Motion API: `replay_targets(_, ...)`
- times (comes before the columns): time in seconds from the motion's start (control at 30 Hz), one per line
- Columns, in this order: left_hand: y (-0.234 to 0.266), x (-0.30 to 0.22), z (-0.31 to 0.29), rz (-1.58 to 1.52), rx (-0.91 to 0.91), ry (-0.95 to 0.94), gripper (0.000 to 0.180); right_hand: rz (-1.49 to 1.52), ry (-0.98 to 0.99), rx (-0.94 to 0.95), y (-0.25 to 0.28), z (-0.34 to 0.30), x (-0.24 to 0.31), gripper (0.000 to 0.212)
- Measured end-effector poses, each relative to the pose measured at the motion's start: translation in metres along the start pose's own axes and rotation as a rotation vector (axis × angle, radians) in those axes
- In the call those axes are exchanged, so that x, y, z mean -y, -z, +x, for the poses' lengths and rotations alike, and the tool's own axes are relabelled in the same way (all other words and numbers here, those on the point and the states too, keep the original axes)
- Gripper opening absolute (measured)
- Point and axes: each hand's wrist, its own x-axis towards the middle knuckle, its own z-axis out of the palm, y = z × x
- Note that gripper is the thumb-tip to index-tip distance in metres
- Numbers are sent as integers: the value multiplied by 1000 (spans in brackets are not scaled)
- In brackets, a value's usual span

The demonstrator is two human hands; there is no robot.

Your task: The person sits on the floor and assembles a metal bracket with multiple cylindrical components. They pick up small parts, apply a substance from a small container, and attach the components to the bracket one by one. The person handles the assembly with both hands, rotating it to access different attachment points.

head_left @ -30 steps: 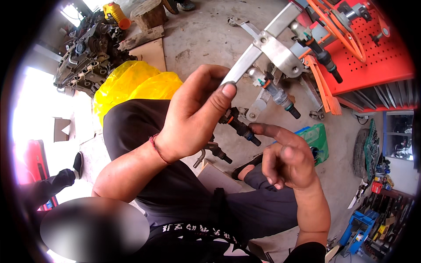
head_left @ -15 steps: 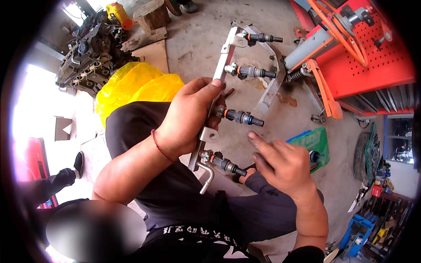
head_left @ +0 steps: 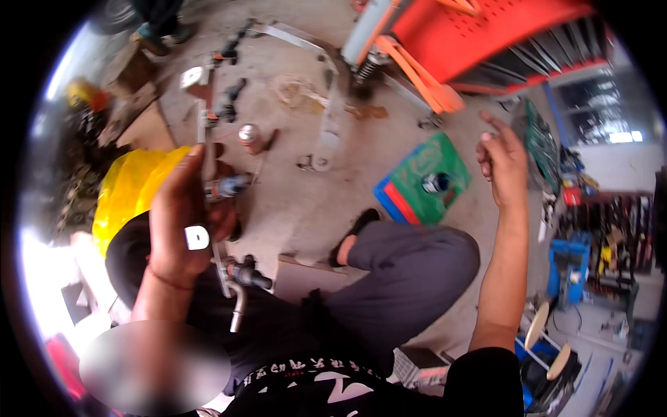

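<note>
Metal rail (head_left: pixel 201 124) clasped by the left hand (head_left: pixel 175 215); right hand (head_left: pixel 504 163) well apart, with nothing seen in it.

The rail is held at the left of the view, its long axis running from the far end, beyond the fingers, back toward the lap, with both ends left showing past the grip; its dark nozzles (head_left: pixel 235 97) are pointed rightward, toward the right hand's side, and a bent pipe (head_left: pixel 239 309) is seen at the near end. The left thumb is laid along the rail. The right hand is raised beyond a green container (head_left: pixel 451 163), forearm upright in view, fingers loosely bent. Because of blur, the exact finger contact under the rail cannot be made out for certain.
</note>
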Motion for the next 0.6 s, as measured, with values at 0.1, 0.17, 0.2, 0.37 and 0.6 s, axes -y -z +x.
replay_targets(0.1, -16, 10, 6, 21, -54, -9, 28, -492, -162, 72, 74, -9, -140, 42)
replay_targets(0.17, -19, 12, 7, 73, -69, -3, 26, -593, -342, 155, 74, -26, -197, 47)
replay_targets(0.2, -19, 13, 8, 86, -55, 2, 25, -638, -334, 157, 70, -28, -220, 47)
replay_targets(0.37, -23, 19, 6, 157, -69, -9, 24, -955, -300, 252, 36, -26, -244, 47)
replay_targets(0.6, -29, 24, 11, 197, -96, -10, 24, -1273, -148, 473, 38, 0, -243, 38)
